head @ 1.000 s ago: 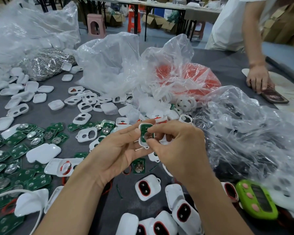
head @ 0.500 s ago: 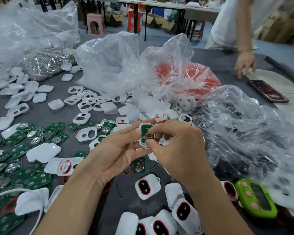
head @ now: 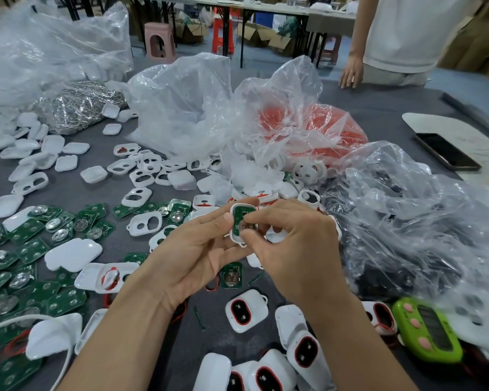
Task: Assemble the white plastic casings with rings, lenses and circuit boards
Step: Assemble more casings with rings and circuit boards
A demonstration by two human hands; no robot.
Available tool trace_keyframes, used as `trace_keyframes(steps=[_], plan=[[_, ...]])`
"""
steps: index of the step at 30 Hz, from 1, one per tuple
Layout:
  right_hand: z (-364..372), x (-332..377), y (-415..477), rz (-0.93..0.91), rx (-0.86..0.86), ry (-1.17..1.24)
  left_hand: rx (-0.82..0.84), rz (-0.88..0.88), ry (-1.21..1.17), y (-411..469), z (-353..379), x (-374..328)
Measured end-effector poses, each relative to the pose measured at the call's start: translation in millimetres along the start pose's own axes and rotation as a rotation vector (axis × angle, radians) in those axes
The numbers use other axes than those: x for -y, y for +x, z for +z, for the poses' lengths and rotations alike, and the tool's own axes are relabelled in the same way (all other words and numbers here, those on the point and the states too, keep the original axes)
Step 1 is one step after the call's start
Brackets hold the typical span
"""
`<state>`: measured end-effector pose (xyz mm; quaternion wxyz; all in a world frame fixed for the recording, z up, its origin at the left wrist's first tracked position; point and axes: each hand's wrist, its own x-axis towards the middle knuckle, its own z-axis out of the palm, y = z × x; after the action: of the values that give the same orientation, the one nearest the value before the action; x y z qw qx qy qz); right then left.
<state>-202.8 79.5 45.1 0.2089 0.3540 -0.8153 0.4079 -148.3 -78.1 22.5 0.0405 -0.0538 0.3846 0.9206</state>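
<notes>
Both hands are up over the middle of the desk (head: 378, 108), and between them sits one white casing (head: 235, 235), open side facing the camera. The left hand (head: 198, 249) cradles it from the left, thumb on the rim and fingers curled behind. The right hand (head: 294, 249) comes in from the other side, forefinger and thumb pinching the green circuit board (head: 242, 213) seated inside the casing. Directly below, a loose board (head: 231, 275) lies on the desk, and nearer the person are finished casings (head: 246, 310) with red rings. Spare boards (head: 31, 249) crowd the left side, and empty shells (head: 141, 196) are scattered beyond them. A green timer (head: 426, 328) lies at lower right.
</notes>
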Motion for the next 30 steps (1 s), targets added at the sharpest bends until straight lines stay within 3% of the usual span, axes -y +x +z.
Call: trace_keyframes(steps=[9, 18, 21, 25, 28, 30], plan=[[-1.6, -0.1, 3.1, 0.102, 0.097, 0.089, 0.000, 0.003, 0.019, 0.8, -1.6, 0.7], [-13.0, -22.7, 12.7, 0.438, 0.017, 0.476, -0.033, 0.004, -0.129, 0.0, -1.6, -3.9], [-12.6, -33.3, 11.3, 0.506, -0.016, 0.354, -0.023, 0.023, -0.155, -1.9, -2.5, -6.2], [-12.9, -40.1, 8.5, 0.435, 0.021, 0.011, -0.057, 0.096, -0.239, -4.5, -6.5, -13.4], [-8.1, -32.8, 6.7, 0.381, 0.155, -0.027, -0.110, 0.144, -0.263, -5.5, -9.5, -17.8], [-3.3, -24.7, 4.4, 0.381, 0.332, -0.027, -0.133, 0.147, -0.273, -5.3, -10.1, -18.8]])
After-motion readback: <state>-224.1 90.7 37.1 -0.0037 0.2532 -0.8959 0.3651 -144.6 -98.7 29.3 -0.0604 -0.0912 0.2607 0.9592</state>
